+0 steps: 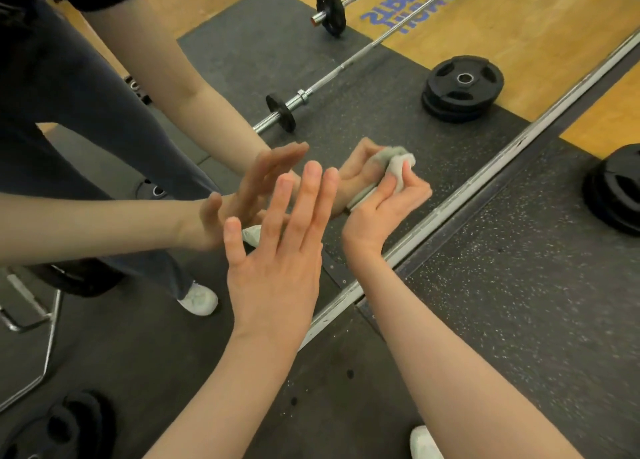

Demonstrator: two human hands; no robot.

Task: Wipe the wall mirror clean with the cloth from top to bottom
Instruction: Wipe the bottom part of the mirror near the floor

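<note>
The wall mirror (363,88) fills the upper left, its pale metal bottom frame (485,178) running diagonally down to the floor. My right hand (384,213) grips a bunched grey-white cloth (398,168) and holds it against the glass low down, just above the frame. My left hand (280,251) is held flat with straight, spread fingers in front of the mirror, nothing in it. Both hands and forearms show again as reflections in the glass, the reflected palm meeting my left fingertips.
Speckled black rubber flooring (519,303) lies below. A stack of black weight plates (613,188) sits on the floor at right. In the reflection are a barbell (298,102), more plates (462,88) and a wooden platform. My white shoe (424,443) shows at the bottom.
</note>
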